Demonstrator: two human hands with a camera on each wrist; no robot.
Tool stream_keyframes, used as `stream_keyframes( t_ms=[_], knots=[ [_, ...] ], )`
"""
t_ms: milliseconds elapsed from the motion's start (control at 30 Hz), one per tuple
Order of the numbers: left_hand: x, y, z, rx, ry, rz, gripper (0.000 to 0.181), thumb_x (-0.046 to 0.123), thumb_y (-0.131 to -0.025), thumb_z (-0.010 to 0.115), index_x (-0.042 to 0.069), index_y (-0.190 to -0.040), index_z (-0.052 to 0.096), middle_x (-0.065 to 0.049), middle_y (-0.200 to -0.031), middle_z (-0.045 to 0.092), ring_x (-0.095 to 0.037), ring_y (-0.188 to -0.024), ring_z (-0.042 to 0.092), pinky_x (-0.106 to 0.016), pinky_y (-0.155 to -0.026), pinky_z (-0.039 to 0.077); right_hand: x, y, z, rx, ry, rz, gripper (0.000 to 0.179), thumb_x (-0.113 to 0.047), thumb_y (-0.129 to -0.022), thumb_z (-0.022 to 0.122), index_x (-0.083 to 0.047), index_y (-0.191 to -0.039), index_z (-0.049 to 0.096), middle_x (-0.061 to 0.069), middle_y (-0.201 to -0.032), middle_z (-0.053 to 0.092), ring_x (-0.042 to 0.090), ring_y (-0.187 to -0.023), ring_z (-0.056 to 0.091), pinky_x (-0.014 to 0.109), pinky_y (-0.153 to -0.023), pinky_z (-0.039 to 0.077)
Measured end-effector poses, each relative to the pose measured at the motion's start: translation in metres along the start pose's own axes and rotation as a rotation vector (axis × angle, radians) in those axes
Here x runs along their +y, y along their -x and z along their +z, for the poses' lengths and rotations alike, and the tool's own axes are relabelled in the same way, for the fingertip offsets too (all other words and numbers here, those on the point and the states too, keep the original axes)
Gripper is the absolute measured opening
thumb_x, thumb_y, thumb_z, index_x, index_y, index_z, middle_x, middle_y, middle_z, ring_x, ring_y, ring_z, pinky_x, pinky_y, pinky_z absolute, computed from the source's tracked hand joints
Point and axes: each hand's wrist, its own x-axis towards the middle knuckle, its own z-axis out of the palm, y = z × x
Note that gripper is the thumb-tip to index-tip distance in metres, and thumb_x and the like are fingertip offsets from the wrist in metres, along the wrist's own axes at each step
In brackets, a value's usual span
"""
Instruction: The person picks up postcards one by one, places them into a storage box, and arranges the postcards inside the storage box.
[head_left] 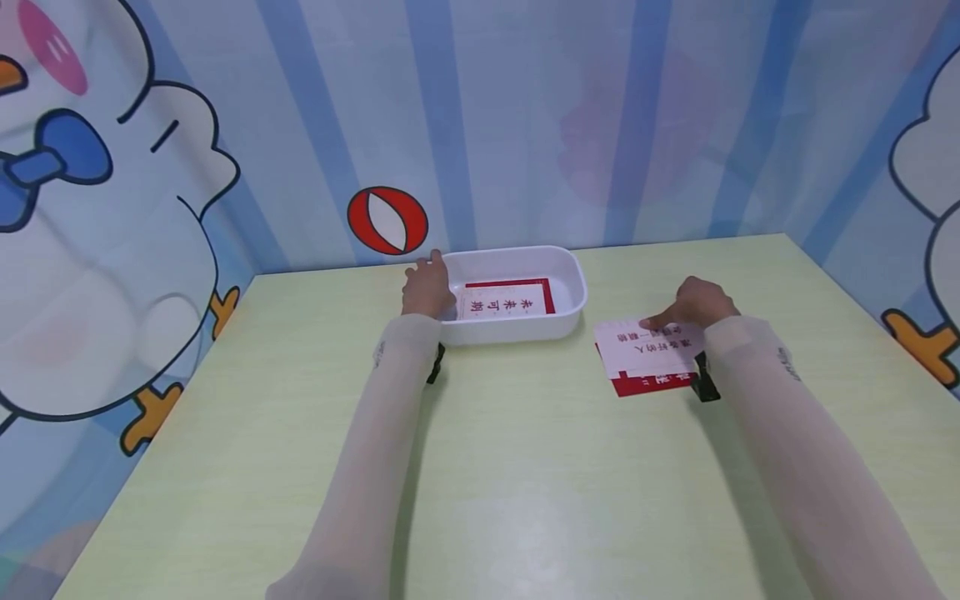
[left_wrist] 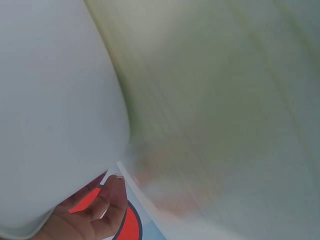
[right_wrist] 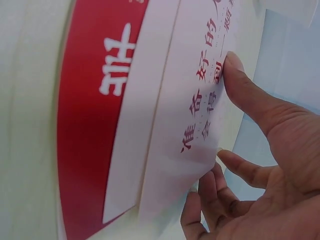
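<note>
My left hand grips the left end of a white plastic tray. In the left wrist view its fingers bend beside the tray's outer wall. A pale card with red characters and a red border lies inside the tray. To the right of the tray, my right hand pinches the edge of a pale pink card with two lines of red characters. In the right wrist view, the thumb lies on its printed face. A red-and-white card lies beneath it.
The pale wooden table reaches back to a blue striped cloth backdrop with cartoon figures and a red ball print. A black strap hangs at the right wrist.
</note>
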Motion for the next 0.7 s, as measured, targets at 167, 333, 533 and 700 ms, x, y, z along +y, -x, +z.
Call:
stream_keyframes(
  t_ms=[167, 333, 533, 700],
  knots=[
    [0.0001, -0.0001, -0.0002, -0.008, -0.003, -0.001, 0.083, 0.017, -0.089, 0.072, 0.010, -0.156, 0.023, -0.018, -0.149, 0.043, -0.036, -0.131, 0.046, -0.051, -0.109, 0.047, 0.0026, -0.0026, 0.0001, 0.004, -0.013, -0.004, 0.073, -0.040, -0.083, 0.077, 0.009, -0.126, 0.046, 0.027, -0.117, 0.052, 0.038, -0.103, 0.050, 0.045, -0.084, 0.049],
    [0.0000, -0.0019, -0.0004, -0.001, -0.016, 0.000, 0.081, 0.017, -0.090, 0.071, 0.010, -0.155, 0.023, -0.018, -0.148, 0.043, -0.036, -0.131, 0.046, -0.050, -0.109, 0.048, 0.0029, -0.0058, -0.0024, -0.021, -0.052, 0.010, 0.077, -0.040, -0.085, 0.075, 0.009, -0.134, 0.044, 0.029, -0.126, 0.049, 0.040, -0.110, 0.049, 0.051, -0.095, 0.050],
    [-0.0010, -0.0022, 0.0007, 0.009, -0.017, 0.002, 0.082, 0.016, -0.089, 0.072, 0.010, -0.154, 0.024, -0.018, -0.147, 0.045, -0.036, -0.129, 0.047, -0.051, -0.107, 0.049, 0.0039, -0.0055, -0.0041, -0.019, -0.086, 0.010, 0.068, -0.039, -0.087, 0.073, 0.007, -0.132, 0.051, 0.029, -0.128, 0.048, 0.040, -0.113, 0.046, 0.048, -0.092, 0.051],
    [0.0001, -0.0023, 0.0023, 0.009, -0.015, 0.000, 0.082, 0.017, -0.089, 0.073, 0.010, -0.155, 0.024, -0.017, -0.147, 0.045, -0.035, -0.129, 0.047, -0.050, -0.107, 0.050, 0.0076, -0.0049, -0.0049, -0.027, -0.096, -0.003, 0.068, -0.042, -0.089, 0.070, 0.005, -0.134, 0.051, 0.030, -0.133, 0.046, 0.041, -0.114, 0.045, 0.047, -0.089, 0.050]
  ],
)
